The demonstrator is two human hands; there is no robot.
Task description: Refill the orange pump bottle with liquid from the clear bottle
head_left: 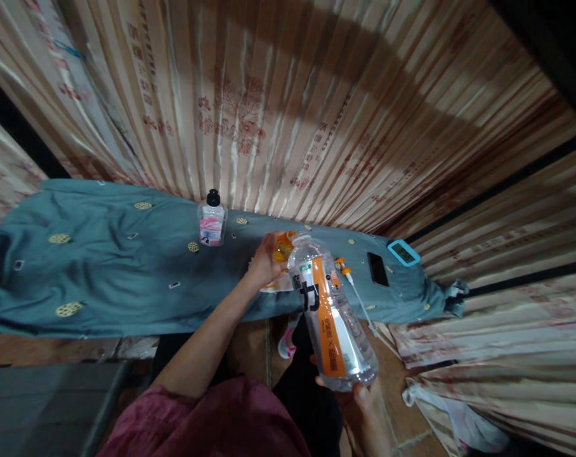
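Now left hand (268, 259) grips the orange cap (284, 246) (arm outstretched); right hand (364, 406) clasps the bottle (333, 311).

The large clear plastic bottle with an orange label (333, 314) looks glossy and smooth; the wrinkled teal cloth cover (107, 273) is matt, and the striped beige curtain (288, 108) has a satin sheen.

I think I am looking into a home, though the light is poor. Long striped curtains (316, 108) hang behind a table with a blue-green cloth (102, 266), where a phone (378, 268) and a small timer (403, 252) lie.
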